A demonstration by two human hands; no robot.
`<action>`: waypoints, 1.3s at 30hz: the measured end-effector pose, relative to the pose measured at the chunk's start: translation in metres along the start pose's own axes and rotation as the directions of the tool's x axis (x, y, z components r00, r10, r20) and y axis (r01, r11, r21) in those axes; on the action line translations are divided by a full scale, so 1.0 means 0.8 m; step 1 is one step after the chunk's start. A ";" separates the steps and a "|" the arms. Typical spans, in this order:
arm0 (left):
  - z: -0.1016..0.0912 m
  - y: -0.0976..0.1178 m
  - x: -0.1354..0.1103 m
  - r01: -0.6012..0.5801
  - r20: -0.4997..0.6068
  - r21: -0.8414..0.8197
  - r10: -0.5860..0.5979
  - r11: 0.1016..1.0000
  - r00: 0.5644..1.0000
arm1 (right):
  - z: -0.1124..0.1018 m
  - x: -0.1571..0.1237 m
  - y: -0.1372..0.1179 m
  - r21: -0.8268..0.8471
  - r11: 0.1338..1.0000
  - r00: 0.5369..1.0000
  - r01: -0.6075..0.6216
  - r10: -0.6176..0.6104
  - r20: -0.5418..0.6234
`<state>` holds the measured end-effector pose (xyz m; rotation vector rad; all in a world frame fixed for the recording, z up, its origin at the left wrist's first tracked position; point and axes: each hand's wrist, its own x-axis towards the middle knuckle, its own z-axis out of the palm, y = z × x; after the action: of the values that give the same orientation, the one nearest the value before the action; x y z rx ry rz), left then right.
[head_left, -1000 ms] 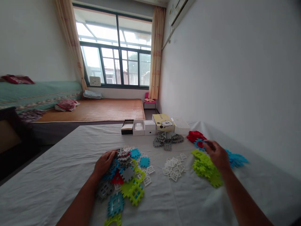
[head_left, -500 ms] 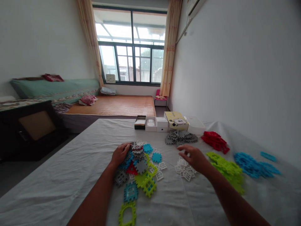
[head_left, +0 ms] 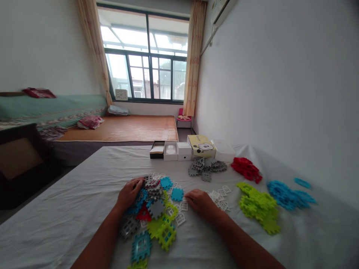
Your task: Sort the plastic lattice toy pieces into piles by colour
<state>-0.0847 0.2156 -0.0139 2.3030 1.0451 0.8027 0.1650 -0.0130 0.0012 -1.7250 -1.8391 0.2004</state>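
A mixed heap of plastic interlocking tiles lies before me: grey, blue, lime green, red and white. At its left edge rests my left hand (head_left: 130, 193), fingers stretched out against the tiles and holding nothing. My right hand (head_left: 200, 201) is low over the cloth at the heap's right side, fingers slightly bent and apart, nothing visible in them. Its fingertips are beside a white window-shaped piece (head_left: 184, 204) and a blue tile (head_left: 177, 194). Nearest me in the heap are a lime green window tile (head_left: 166, 234) and a teal window tile (head_left: 141, 246).
Sorted piles stand to the right: white window pieces (head_left: 220, 198), grey tiles (head_left: 207, 166), red tiles (head_left: 246, 169), lime green tiles (head_left: 259, 205) and blue tiles (head_left: 288, 195). Small boxes, including a yellow cartoon box (head_left: 201, 146), line the far edge of the cloth-covered table (head_left: 92, 179).
My right hand has moved left, from near the grey and white piles to the mixed heap. A grey tile now shows at the grey pile's front. The view has turned slightly right.
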 end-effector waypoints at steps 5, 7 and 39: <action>0.001 -0.012 0.007 0.012 0.030 0.017 -0.012 1.000 0.999 | -0.027 0.003 0.020 -0.078 0.989 0.977 -0.128 0.113 -0.179; 0.002 -0.018 0.010 0.015 0.044 0.018 -0.015 1.000 0.999 | -0.048 0.000 0.033 -0.101 0.973 0.953 -0.206 0.176 -0.246; 0.003 0.004 -0.003 -0.005 -0.028 -0.010 0.005 1.000 1.000 | -0.005 -0.003 -0.003 -0.100 0.986 0.987 0.130 -0.119 0.111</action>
<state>-0.0827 0.2113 -0.0142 2.2924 1.0455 0.8430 0.1649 -0.0170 0.0046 -1.6913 -2.0612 0.1459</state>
